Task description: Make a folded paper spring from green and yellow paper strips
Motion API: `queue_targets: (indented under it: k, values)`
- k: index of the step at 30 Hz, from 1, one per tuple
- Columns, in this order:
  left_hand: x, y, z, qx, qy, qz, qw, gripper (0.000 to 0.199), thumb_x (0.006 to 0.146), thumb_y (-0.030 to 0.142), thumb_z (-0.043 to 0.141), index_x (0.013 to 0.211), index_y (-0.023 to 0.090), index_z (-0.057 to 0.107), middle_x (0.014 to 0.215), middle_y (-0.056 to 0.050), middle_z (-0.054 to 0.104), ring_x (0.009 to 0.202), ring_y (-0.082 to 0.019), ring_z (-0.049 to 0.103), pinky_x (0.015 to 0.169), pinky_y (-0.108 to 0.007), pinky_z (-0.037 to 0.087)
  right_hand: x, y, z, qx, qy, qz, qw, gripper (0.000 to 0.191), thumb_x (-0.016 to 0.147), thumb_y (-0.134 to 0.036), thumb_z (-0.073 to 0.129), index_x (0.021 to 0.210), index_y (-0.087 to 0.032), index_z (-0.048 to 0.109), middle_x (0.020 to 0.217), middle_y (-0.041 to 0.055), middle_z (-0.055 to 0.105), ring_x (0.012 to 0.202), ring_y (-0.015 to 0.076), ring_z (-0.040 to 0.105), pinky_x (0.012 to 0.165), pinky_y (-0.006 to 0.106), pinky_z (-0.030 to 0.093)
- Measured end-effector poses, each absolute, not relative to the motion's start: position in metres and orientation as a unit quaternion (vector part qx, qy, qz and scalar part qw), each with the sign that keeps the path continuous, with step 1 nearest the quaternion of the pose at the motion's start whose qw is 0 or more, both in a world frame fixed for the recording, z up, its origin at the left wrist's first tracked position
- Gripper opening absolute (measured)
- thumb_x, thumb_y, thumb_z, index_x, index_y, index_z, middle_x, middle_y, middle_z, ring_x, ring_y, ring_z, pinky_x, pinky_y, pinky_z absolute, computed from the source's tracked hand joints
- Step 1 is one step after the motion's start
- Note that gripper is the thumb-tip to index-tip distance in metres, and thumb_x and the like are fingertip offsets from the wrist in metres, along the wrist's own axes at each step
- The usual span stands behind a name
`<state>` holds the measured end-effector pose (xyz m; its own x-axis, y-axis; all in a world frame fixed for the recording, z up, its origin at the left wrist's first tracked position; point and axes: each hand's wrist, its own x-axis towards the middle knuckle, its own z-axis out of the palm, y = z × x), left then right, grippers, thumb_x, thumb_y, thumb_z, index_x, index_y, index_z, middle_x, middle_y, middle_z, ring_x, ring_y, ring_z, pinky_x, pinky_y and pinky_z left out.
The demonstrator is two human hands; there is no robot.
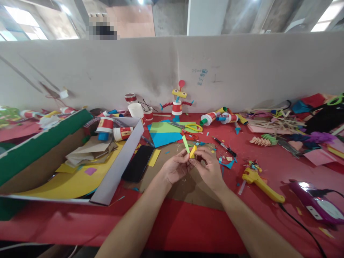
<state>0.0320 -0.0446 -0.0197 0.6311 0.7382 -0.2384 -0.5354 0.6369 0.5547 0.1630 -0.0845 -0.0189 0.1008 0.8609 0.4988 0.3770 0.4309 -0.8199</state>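
Over a brown cardboard sheet [188,193], both hands meet with their fingertips close together. My left hand [176,166] is closed on a light green paper strip [185,144], which sticks up from the fingers, and on the lower end of a yellow paper strip. Pinched between the fingers of my right hand [211,170] is the same folded yellow paper strip [192,152]. Just behind the fingers lies a small green folded paper piece [190,145]. How the two strips join is hidden by the fingertips.
Yellow-handled scissors [194,127] lie on green paper beyond the hands. A phone [138,163] and an open box [114,172] stand left. To the right are a pen [224,146], a yellow glue gun [262,184] with its cord and a purple device [317,202]. A paper-cup figure [177,107] stands behind.
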Motion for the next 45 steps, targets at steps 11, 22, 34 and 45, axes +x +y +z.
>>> queue_targets:
  k: [11,22,34,45]
  values:
    - [0.035,-0.046,-0.025,0.203,0.228,0.388,0.87,0.031,0.063,0.009,0.068,0.092,0.02,0.064,0.085,-0.002,0.064,0.072,-0.009,0.059,0.072,-0.022,0.045,0.159,-0.085,-0.021,-0.473,-0.631,0.215,0.577,0.006,0.079,-0.024,0.058,0.084,-0.025,0.062,0.095,0.0034,0.059,0.091,0.019,0.054,0.08,0.033,0.043]
    - [0.046,-0.054,-0.018,0.27,0.313,0.488,0.769,0.021,0.063,0.015,0.072,0.083,0.015,0.068,0.074,-0.001,0.065,0.06,-0.006,0.056,0.063,-0.016,0.044,0.162,-0.083,-0.025,-0.516,-0.569,0.3,0.566,0.02,0.082,-0.035,0.053,0.089,-0.021,0.066,0.086,0.0036,0.065,0.082,0.0194,0.058,0.074,0.031,0.045]
    - [0.049,-0.063,-0.006,0.349,0.366,0.505,0.7,0.025,0.06,0.024,0.075,0.081,0.012,0.069,0.076,-0.006,0.068,0.065,-0.011,0.06,0.067,-0.023,0.048,0.169,-0.077,-0.023,-0.523,-0.529,0.366,0.559,0.021,0.08,-0.033,0.052,0.067,-0.02,0.063,0.061,-0.0028,0.055,0.059,0.0126,0.047,0.056,0.023,0.036]
    - [0.051,-0.061,-0.015,0.328,0.313,0.521,0.723,0.026,0.061,0.021,0.074,0.085,0.014,0.069,0.071,-0.003,0.066,0.067,-0.012,0.062,0.075,-0.027,0.048,0.17,-0.074,-0.022,-0.519,-0.514,0.383,0.565,0.02,0.078,-0.034,0.052,0.067,-0.02,0.063,0.061,-0.0021,0.053,0.06,0.0131,0.046,0.057,0.024,0.036]
